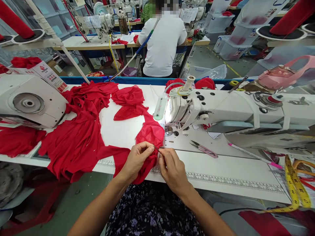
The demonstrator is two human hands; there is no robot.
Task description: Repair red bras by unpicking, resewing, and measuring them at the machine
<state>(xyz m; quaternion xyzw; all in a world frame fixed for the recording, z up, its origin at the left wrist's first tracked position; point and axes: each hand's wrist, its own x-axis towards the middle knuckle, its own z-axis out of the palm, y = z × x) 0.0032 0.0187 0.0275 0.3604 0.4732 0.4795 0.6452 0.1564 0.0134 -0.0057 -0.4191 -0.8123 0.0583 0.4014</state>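
Note:
My left hand (136,159) is closed in a pinch on the edge of a red fabric piece (150,136) at the table's near edge. My right hand (172,168) is also closed, pinching the same fabric right beside the left fingers. A thin dark tip shows between the two pinches; I cannot make out what it is. The red piece runs up toward the needle area of the white sewing machine (221,109), just to the right of my hands.
A heap of red fabric (81,131) covers the left of the white table (221,170). Pink thread snips (204,149) lie on the machine bed. A second machine (29,103) stands left. A yellow tape measure (294,186) lies right. A person in white (163,42) sits beyond.

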